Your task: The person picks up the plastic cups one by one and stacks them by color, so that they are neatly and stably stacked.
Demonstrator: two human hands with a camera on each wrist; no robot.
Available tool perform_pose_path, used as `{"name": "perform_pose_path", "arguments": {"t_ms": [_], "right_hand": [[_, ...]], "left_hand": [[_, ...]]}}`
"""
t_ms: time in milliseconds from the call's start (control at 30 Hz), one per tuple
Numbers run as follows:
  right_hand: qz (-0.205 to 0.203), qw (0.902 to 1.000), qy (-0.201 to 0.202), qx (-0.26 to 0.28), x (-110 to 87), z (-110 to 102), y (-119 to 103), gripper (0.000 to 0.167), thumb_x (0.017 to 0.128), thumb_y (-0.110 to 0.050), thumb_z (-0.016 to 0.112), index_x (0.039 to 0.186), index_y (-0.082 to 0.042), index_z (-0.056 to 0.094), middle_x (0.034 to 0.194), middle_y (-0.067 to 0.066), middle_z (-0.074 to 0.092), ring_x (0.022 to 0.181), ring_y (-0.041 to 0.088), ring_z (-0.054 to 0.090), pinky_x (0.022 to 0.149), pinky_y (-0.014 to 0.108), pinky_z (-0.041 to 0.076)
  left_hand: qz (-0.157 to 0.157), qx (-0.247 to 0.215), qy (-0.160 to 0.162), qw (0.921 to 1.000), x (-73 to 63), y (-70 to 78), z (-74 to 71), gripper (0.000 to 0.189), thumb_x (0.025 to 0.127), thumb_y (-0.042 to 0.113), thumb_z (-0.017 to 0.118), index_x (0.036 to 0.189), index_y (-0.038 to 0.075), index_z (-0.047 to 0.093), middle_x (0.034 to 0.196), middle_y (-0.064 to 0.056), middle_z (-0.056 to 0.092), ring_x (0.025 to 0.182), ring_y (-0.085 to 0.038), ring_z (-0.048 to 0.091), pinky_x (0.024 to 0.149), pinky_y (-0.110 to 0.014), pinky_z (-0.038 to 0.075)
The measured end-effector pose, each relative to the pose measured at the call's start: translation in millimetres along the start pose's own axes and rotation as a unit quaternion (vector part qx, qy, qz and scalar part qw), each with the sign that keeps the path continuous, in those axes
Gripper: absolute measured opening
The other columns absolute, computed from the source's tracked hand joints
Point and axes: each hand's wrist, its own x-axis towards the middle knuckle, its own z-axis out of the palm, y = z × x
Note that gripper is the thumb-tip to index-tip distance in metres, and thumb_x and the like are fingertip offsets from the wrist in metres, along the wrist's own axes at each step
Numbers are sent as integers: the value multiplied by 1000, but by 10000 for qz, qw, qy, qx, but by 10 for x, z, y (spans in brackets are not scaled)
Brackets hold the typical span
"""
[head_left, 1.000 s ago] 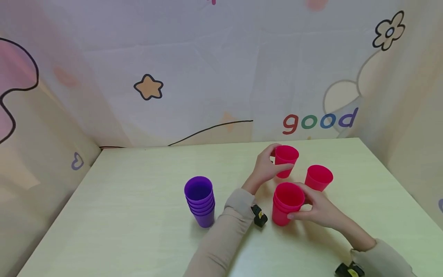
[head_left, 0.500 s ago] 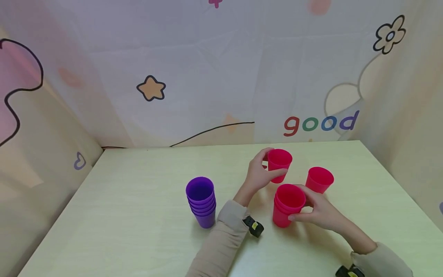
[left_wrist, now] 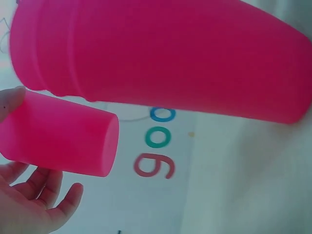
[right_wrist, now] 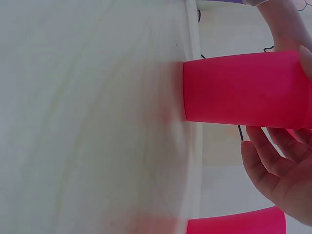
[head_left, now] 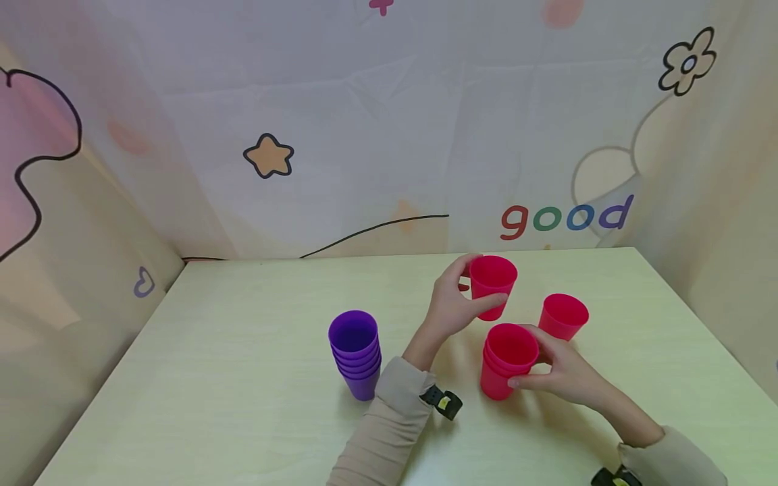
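My left hand [head_left: 452,300] grips a single red plastic cup [head_left: 491,290] between thumb and fingers. In the left wrist view this cup [left_wrist: 58,134] appears off the table, its base pointing right. Nearer to me, my right hand [head_left: 565,368] holds a nested stack of red cups [head_left: 497,374] by its upper part, thumb in front and fingers behind. The stack [right_wrist: 243,90] stands on the table in the right wrist view. Another red cup [head_left: 562,317] stands alone behind the right hand, its lower part partly covered.
A nested stack of several purple cups [head_left: 355,364] stands left of my left forearm. The pale wooden table [head_left: 213,378] ends at a printed cloth backdrop [head_left: 365,155], with cloth walls at both sides.
My left hand has moved a little left with its red cup, then slightly upward. My right hand and the red stack have stayed in place.
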Motion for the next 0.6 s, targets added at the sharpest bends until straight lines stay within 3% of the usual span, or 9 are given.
{"name": "perform_pose_path", "arguments": {"t_ms": [300, 600], "right_hand": [[-82, 10000, -10, 45, -4, 0, 12, 66, 69, -16, 79, 125, -6, 46, 113, 9, 56, 98, 20, 57, 75, 33, 52], [-38, 10000, -24, 63, -3, 3, -2, 66, 69, -16, 79, 125, -5, 45, 114, 10, 55, 98, 21, 57, 74, 33, 52]], "left_hand": [[388, 79, -103, 9992, -66, 192, -77, 64, 70, 20, 76, 127, 14, 46, 114, 4, 54, 101, -5, 47, 76, -21, 46], [512, -69, -204, 9985, -137, 339, -165, 63, 71, 20, 76, 127, 15, 47, 114, 5, 54, 102, -5, 48, 77, -23, 47]]}}
